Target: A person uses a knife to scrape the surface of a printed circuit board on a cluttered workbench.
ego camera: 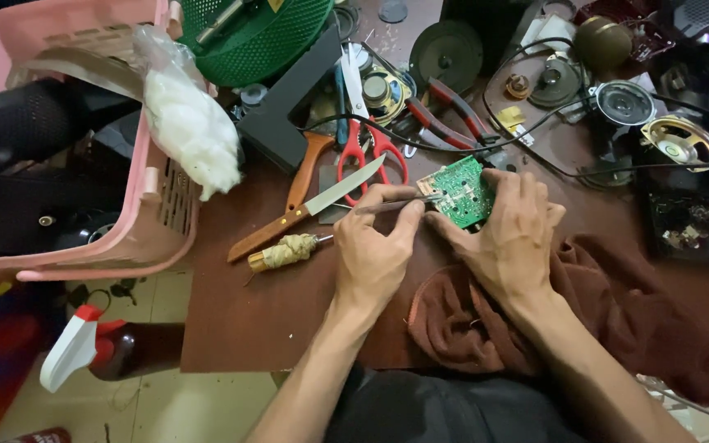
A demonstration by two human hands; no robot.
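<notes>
My left hand (375,250) grips thin metal tweezers (400,204) whose tips touch a small green circuit board (459,190). My right hand (512,230) holds that board at its right side, thumb under its lower edge, tilting it above the brown table (256,303). Both forearms reach in from the bottom. A brown cloth (617,312) lies under my right wrist.
A wooden-handled knife (305,205), a tool with a wrapped handle (285,252), red scissors (367,135) and red pliers (453,111) lie left of and behind the board. Loudspeakers (683,139), black cables and parts crowd the back right. A pink basket (116,139) overhangs the table's left edge.
</notes>
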